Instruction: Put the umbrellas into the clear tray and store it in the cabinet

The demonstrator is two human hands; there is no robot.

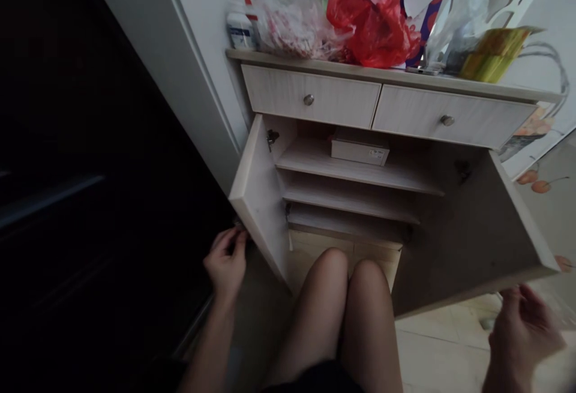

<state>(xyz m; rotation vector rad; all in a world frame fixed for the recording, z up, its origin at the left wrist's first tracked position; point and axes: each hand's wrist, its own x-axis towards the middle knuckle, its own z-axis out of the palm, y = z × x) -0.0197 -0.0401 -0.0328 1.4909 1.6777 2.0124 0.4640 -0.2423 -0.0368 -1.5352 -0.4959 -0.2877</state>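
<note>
Left hand: your left hand [225, 261] has thumb and fingers pinched nearly together at the outer face of the left door [265, 207], seemingly on a small knob there.
Right hand: your right hand [524, 327] is half curled and blurred beside the lower outer corner of the right door [477, 243]; you cannot tell whether it has hold of anything.
Doors: both stand open on the cabinet [279, 90], angled out toward you on either side of your knees [335, 261].
Shelves: a pale box [355, 152] sits on the top shelf [310, 157], well back from your hands.
Knee risk: your legs come between the doors, so an inward swing could knock a knee.
Knuckle risk: a dark surface [112, 171] lies beyond your left hand; pushing that door wider might trap your fingers.
Slip risk: if your right hold is only light, the door could drift.
Top risk: the red bag [371, 15] and gold packet [490, 54] rest loosely on the cabinet top, so a hard jolt could shift them.
</note>
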